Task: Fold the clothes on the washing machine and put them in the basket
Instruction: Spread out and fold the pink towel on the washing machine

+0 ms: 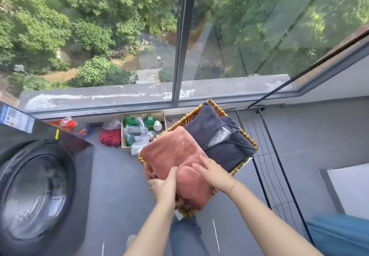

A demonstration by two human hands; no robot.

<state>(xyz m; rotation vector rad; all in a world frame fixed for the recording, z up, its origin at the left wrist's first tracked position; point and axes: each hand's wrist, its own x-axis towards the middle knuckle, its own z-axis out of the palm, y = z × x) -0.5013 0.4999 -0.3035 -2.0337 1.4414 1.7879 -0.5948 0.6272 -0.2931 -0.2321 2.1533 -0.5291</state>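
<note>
Both hands on plush pink towel (175, 154) in woven wicker basket (237, 171): left hand (164, 184) grip pinching edge, right hand (211, 173) flat

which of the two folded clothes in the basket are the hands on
The pink one, at the near end of the basket. Left hand grips its edge, right hand presses on top. The grey one lies untouched.

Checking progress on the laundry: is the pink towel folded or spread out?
Folded. The pink towel lies as a thick layered bundle on the basket, beside the grey garment.

No legible text on any label.
</note>
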